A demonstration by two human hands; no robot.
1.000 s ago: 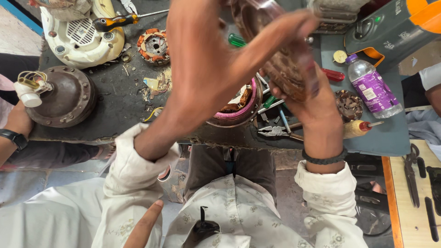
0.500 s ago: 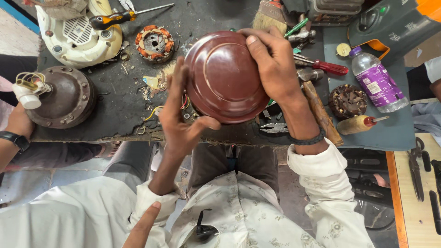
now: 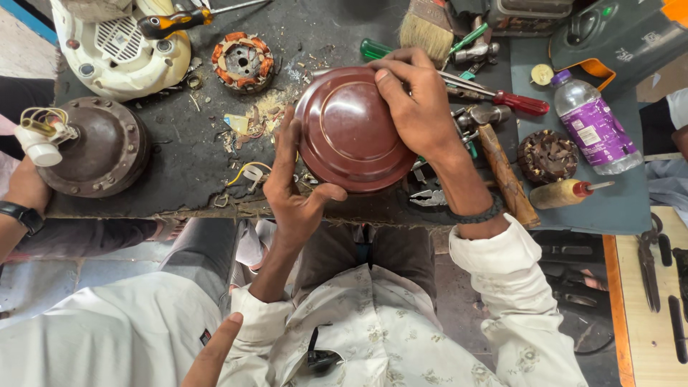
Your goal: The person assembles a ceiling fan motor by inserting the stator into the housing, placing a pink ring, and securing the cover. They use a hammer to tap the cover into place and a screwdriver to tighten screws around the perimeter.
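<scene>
Maroon cover: a round, domed maroon metal cover (image 3: 352, 129) with raised concentric rings sits at the near middle of the dark workbench (image 3: 186, 161), held between both hands.
Left hand: the left hand (image 3: 295, 192) cups the cover's left and lower rim, fingers spread up along its side and thumb hooked under the near edge.
Right hand: the right hand (image 3: 421, 107) lies over the cover's upper right part, fingers curled over the far rim and pressed on it; a dark bracelet (image 3: 479, 214) circles the wrist.
Left of the cover: a wound copper stator (image 3: 241, 61), scraps of wire and paper, a brown motor housing (image 3: 97, 147) and a white fan body (image 3: 118, 49) with a screwdriver lying on it.
Right of the cover: a red-handled screwdriver (image 3: 517, 101), a wooden hammer handle (image 3: 506, 175), pliers (image 3: 428, 198), a second dark stator (image 3: 547, 155), a small oil bottle (image 3: 566, 192) and a clear plastic bottle (image 3: 591, 127) with a purple label.
Far edge: a paintbrush (image 3: 428, 24) and a green-handled tool (image 3: 374, 49).
Other person: a forearm with a black watch (image 3: 23, 213) rests at the bench's left end.
</scene>
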